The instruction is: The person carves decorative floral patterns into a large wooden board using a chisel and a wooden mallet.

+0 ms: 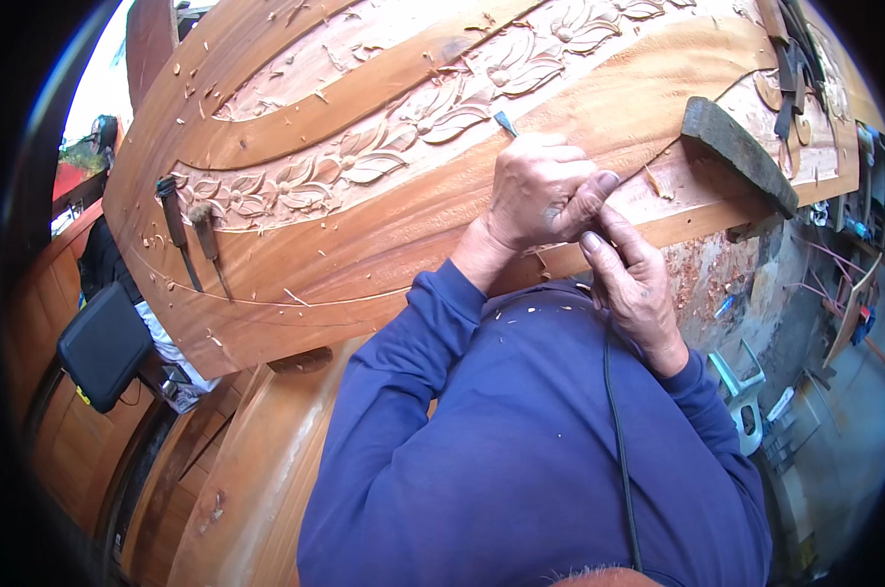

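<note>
by the lower edge of the board (384, 243), a chisel (505, 123) is clenched in the left hand (538, 191), likely for control; what is held by the right hand's (638, 292) narrowed fingers cannot be told.

support: large carved wooden panel (364, 240), relief face up. lying on it, by clock face of the view: two slim tools (175, 225) between 9 and 10; long dark block (739, 155) between 2 and 3; tool cluster (784, 122) at 2; loose shavings (336, 61), many near 11.
</note>
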### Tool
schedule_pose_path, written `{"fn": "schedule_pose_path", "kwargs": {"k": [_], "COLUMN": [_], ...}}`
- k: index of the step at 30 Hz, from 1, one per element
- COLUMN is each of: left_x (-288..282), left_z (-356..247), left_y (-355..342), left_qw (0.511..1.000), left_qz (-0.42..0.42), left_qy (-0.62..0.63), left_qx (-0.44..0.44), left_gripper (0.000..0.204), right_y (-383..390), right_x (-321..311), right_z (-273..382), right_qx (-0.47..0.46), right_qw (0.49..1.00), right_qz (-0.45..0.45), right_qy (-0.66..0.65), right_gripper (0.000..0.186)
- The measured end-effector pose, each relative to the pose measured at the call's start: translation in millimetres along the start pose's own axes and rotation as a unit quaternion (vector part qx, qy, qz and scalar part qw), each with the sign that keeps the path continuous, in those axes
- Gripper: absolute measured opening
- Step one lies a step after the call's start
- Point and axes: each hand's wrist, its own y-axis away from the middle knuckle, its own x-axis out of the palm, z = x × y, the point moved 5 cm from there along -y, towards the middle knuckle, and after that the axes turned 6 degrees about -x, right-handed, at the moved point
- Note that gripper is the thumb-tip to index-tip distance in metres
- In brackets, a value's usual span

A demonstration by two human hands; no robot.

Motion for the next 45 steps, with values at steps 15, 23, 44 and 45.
{"fn": "schedule_pose_path", "kwargs": {"k": [15, 23, 44, 45], "left_x": [-3.2, -2.7, -7.0, -9.5], "left_z": [5.3, 9.4, 7.5, 7.8], "left_y": [-0.6, -3.0, 2.2, 2.7], "left_qw": [0.997, 0.997, 0.989, 0.981], "left_qz": [-0.042, -0.046, -0.121, -0.156], "left_qy": [0.066, 0.035, 0.068, 0.100], "left_qx": [-0.026, -0.050, -0.059, -0.051], "left_gripper": [0.046, 0.046, 0.041, 0.037], "right_y": [-3.8, -16.4, -13.4, -15.7], "right_x": [9.7, 3.9, 16.8, 18.2], "right_z": [30.9, 12.2, 18.1, 17.8], "right_qx": [-0.015, -0.091, 0.050, 0.045], "right_qw": [0.999, 0.996, 0.991, 0.990], "right_qz": [-0.005, 0.008, -0.007, -0.007], "right_qy": [0.030, -0.025, -0.127, -0.133], "right_gripper": [0.045, 0.044, 0.040, 0.040]}}
